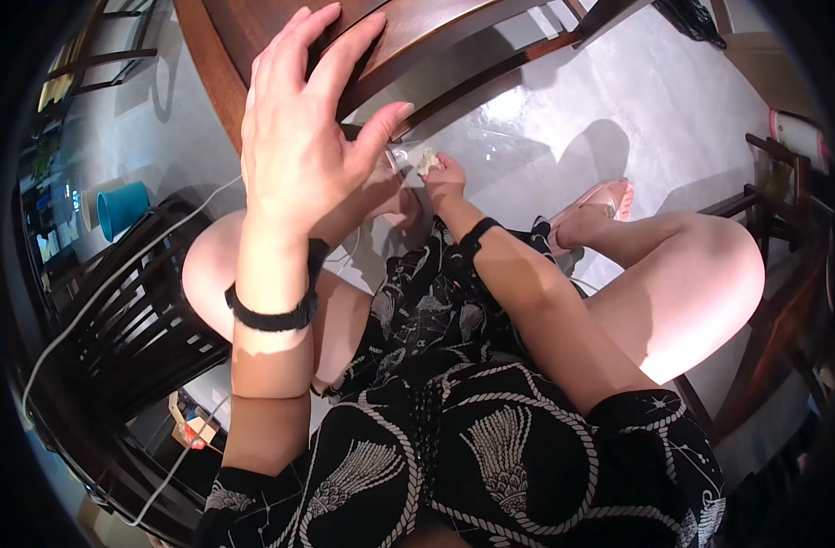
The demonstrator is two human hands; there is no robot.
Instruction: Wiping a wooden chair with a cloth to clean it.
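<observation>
My left hand (299, 137) is raised at the table's near edge, its fingers spread and nothing visible in the grasp. The fingertips overlap the dark wooden table (218, 41); whether they touch it I cannot tell. Lower down, between my knees, my right hand (446, 181) pinches a small pale crumpled piece (428, 162), perhaps paper or tissue. Just beyond that hand lies something clear and shiny like plastic sheeting (500, 137), its outline hard to make out. Each wrist carries a dark band.
A dark slatted chair (116, 315) stands to my left, with a white cable (102, 292) running across it. Behind it is a blue bin (123, 211). At right are dark wooden chair parts (755, 338). Grey floor (682, 110) shows past my sandalled foot (600, 205).
</observation>
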